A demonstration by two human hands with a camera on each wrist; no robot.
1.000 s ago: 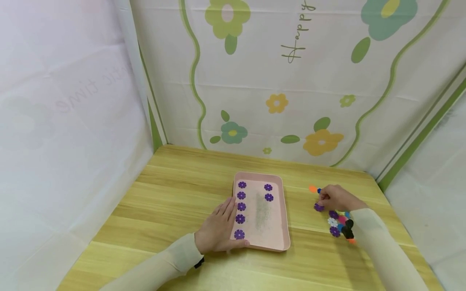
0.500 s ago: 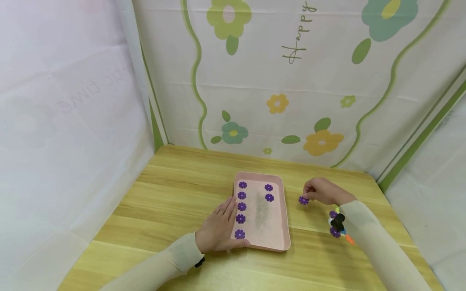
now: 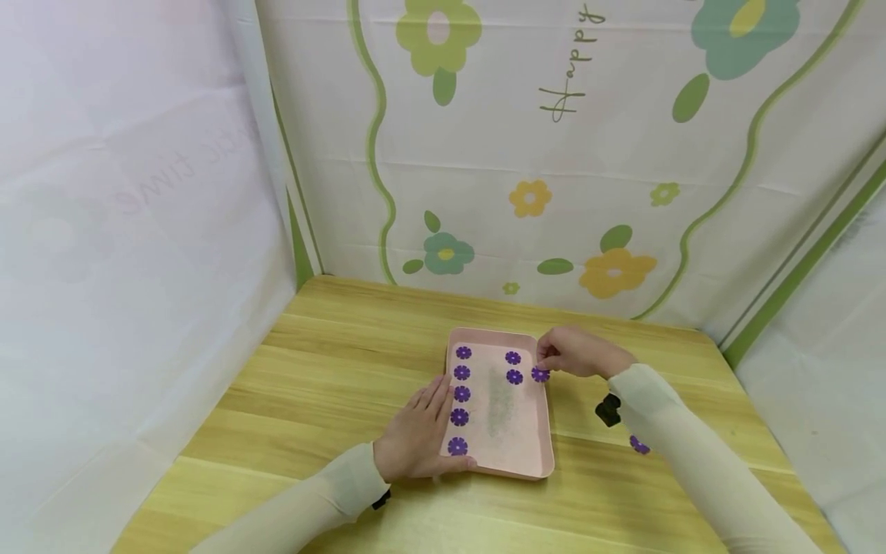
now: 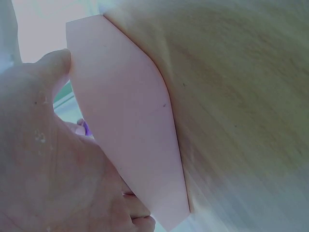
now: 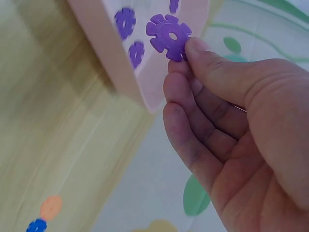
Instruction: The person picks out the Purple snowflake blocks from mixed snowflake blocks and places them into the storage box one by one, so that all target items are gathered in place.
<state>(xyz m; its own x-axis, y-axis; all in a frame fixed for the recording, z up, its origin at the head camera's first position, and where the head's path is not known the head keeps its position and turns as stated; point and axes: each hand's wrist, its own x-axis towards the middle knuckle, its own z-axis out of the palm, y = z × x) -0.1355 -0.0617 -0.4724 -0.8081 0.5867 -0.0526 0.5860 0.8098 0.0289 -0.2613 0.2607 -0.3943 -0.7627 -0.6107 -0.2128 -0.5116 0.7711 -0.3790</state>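
Observation:
My right hand [image 3: 581, 354] pinches a purple snowflake disc [image 5: 163, 35] between thumb and fingertips, over the right rim of the pink tray [image 3: 526, 442]. In the right wrist view the slotted edge and centre hole of this disc show clearly. Inside the tray, several purple discs [image 3: 460, 417] form a column along the left side. Two more purple discs [image 3: 514, 377] lie near the far right corner. My left hand [image 3: 414, 437] rests on the tray's near left corner, fingers straight over the left rim and thumb on the front rim.
An orange disc [image 5: 51, 208] and a blue disc [image 5: 36, 226] lie on the wooden table [image 3: 332, 369] to the right of the tray. Another purple disc [image 3: 640, 445] shows beside my right sleeve, which hides the loose pile. A printed curtain [image 3: 484, 138] stands behind the table.
My right hand has carried the purple disc leftward from beside the loose pile to the tray's right rim. My left hand stays on the tray. The right sleeve now covers most of the pile.

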